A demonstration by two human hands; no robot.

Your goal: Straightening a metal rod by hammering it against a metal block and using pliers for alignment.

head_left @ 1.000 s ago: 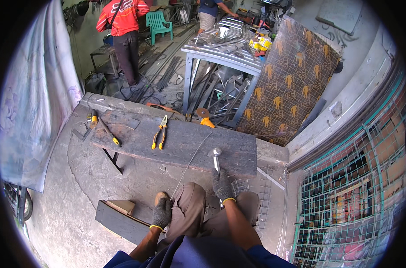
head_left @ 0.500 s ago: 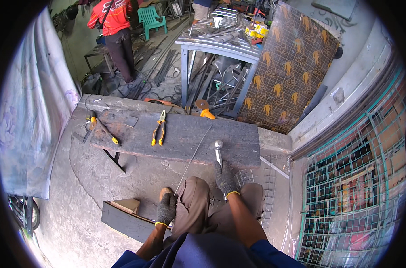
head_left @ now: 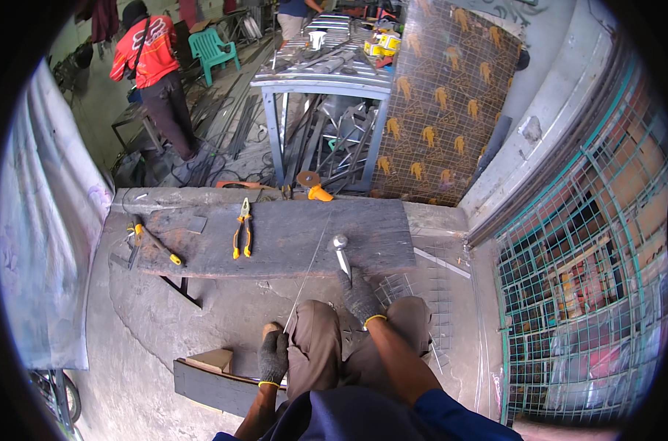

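Just right of the frame's centre, the right hand (head_left: 361,300), in a grey knitted glove with a yellow cuff, is clenched around the handle of a hammer (head_left: 342,257) whose rounded metal head points up the frame. The head shows against the dark bench (head_left: 374,231); from this angle I can't tell whether it touches the surface. Lower and to the left, the left hand (head_left: 273,354), gloved alike, grasps the near end of a thin metal rod (head_left: 304,278), which slants up and right past the bench's near edge, its far part over the bench top, left of the hammer head. Left of the rod, pliers (head_left: 244,216) with orange-and-black handles lie upright in the frame. Further left on the bench are a small flat plate (head_left: 196,225) and a yellow-and-black handled tool (head_left: 157,246). At upper left, a person in a red shirt (head_left: 151,62) stands near a green chair (head_left: 215,54).
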